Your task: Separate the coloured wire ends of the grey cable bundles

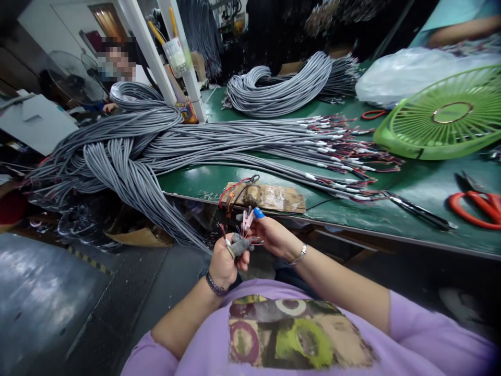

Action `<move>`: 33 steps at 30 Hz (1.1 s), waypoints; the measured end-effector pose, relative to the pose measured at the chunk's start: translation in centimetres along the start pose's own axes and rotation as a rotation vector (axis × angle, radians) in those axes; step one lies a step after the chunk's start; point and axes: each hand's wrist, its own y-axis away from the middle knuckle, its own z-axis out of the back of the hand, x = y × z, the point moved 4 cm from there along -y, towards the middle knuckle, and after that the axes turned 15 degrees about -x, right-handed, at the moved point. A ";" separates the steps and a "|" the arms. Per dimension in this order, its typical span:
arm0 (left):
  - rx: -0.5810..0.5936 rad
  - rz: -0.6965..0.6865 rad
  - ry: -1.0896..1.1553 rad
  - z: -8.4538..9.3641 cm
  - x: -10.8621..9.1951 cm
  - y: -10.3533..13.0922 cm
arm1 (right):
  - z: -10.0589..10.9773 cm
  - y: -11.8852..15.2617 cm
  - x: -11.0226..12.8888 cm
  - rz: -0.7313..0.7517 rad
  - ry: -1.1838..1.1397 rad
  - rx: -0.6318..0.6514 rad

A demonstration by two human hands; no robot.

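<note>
Closed in front of my body, my left hand (227, 261) holds the end of a grey cable, with thin coloured wires (241, 233) fanning out by its grey-covered fingers. To its right, my right hand (274, 237) has its fingers drawn together close to those wires; a blue cover (259, 213) sits on the thumb. A small pink clip (247, 220) is beside that thumb; whether the fingers grip it or a wire is hidden. Just beyond both hands, a wooden block (284, 198) with a brownish lump and red and black leads lies on the table edge.
Long grey cables (219, 138) with stripped ends cross the green table (195, 180). A coiled bundle (282, 96) lies behind. At right are tweezers (422, 211), red-handled scissors (475, 206), a green fan (450, 112) and a plastic bag (410, 73). Other people sit at the far side.
</note>
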 end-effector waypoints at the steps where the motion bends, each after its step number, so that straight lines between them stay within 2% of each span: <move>1: -0.002 0.005 -0.002 0.0 0.1 -0.1 | -0.1 0.0 -0.1 -0.029 -0.031 0.001; 5: -0.012 0.022 -0.009 0.0 0.5 -0.4 | -0.5 -0.2 -0.1 -0.055 -0.122 -0.025; 12: -0.026 0.040 -0.020 -0.1 0.9 -0.7 | -0.8 -0.3 -0.3 -0.011 -0.126 -0.062; 17: -0.033 0.028 -0.003 0.1 0.9 -0.6 | -0.9 0.2 -0.4 -0.077 -0.172 -0.048; 23: -0.051 -0.014 -0.018 0.5 0.8 0.7 | -0.8 0.5 0.1 -0.141 -0.158 -0.018; 29: -0.087 -0.091 -0.023 0.4 0.7 1.3 | -0.6 0.4 0.4 -0.062 -0.105 -0.038; 33: -0.118 -0.091 -0.012 0.4 0.6 1.1 | -0.5 0.6 0.4 -0.066 -0.058 -0.057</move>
